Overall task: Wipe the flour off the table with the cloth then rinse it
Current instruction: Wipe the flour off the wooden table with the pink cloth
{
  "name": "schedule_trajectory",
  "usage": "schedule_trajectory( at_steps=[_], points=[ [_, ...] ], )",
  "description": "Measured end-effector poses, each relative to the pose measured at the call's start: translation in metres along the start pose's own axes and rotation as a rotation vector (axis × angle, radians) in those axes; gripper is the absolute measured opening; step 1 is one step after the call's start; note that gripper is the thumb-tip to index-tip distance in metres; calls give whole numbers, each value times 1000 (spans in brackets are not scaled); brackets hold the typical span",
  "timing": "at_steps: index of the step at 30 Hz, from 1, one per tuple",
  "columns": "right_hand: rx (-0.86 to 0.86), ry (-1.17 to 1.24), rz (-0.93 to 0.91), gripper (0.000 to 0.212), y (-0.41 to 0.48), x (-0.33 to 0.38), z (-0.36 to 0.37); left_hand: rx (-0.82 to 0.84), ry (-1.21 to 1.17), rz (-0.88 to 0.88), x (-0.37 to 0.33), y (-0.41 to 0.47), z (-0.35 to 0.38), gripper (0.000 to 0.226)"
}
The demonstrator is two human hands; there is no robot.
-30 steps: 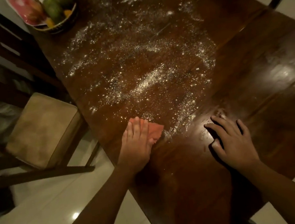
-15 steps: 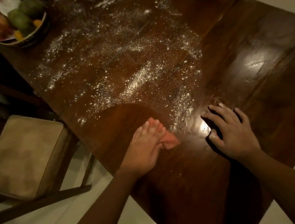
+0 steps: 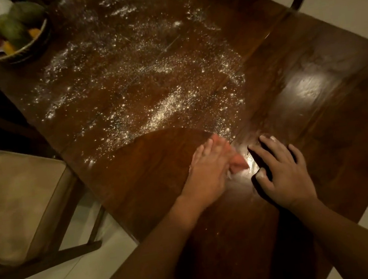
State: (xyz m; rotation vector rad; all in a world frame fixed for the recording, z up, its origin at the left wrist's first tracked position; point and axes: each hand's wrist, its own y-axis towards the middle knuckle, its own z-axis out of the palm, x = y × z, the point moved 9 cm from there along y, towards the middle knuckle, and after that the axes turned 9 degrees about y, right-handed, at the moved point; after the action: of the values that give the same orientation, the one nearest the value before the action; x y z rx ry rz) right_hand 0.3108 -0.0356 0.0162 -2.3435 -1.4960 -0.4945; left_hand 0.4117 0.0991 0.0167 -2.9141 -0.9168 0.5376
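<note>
White flour (image 3: 169, 108) lies scattered over the middle and far part of the dark wooden table (image 3: 317, 120). My left hand (image 3: 209, 173) presses flat on a pink cloth (image 3: 238, 163), which shows only past the fingers and is mostly hidden under the palm. A curved flour-free patch (image 3: 157, 162) lies left of that hand. My right hand (image 3: 282, 172) rests on the table just right of the cloth, fingers spread, with flour on its fingertips and nothing in it.
A woven basket (image 3: 24, 53) with green fruit and a red packet stands at the table's far left corner. A chair with a tan cushion (image 3: 14, 201) stands by the left edge. Pale tiled floor (image 3: 348, 2) surrounds the table.
My left hand has slid the cloth rightwards toward my right hand, leaving a wiped, flour-free arc behind it. My right hand has stayed in place on the table.
</note>
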Motion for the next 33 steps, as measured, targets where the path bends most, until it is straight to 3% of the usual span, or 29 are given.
schedule_trajectory(
  at_steps=[2,3,5,8,10,12,14,16,18,20,21,24,26,28,30,33],
  points=[
    [-3,12,34,61,3,-2,-1,46,-134,202,4,-16,-8,53],
    [0,14,51,62,4,-3,-2,32,-202,212,19,-23,-16,53],
    [6,15,91,64,7,-7,-2,-77,-289,-16,76,-28,-32,52],
    [9,3,128,68,11,-12,-2,-269,-208,-551,135,-20,-54,47],
    [10,2,138,69,12,-13,-2,-295,-69,-677,123,7,-55,43],
    [2,9,144,69,14,-13,-3,-290,-39,-541,82,38,-50,40],
    [-5,14,147,70,15,-15,-3,-206,-78,-252,30,50,-33,38],
    [-8,22,155,68,16,-16,-4,-58,-116,49,-9,30,-13,41],
    [-14,33,151,67,16,-16,-4,10,-152,233,-7,-3,-2,47],
    [-19,43,144,65,16,-16,-4,11,-163,233,26,-18,-4,49],
    [-21,50,145,64,17,-17,-4,-19,-175,143,47,-14,-9,48],
    [-22,67,142,61,17,-19,-3,-204,-189,-378,82,19,-36,44],
    [-54,104,152,60,17,-21,-6,-254,-130,-572,56,45,-45,42],
    [-94,159,178,59,17,-26,-10,-243,-146,-457,9,64,-40,41],
    [-116,209,213,61,18,-33,-14,-128,-141,-188,-35,56,-18,46],
    [-85,219,181,64,22,-35,-18,5,-149,118,-45,8,9,50]
  ],
)
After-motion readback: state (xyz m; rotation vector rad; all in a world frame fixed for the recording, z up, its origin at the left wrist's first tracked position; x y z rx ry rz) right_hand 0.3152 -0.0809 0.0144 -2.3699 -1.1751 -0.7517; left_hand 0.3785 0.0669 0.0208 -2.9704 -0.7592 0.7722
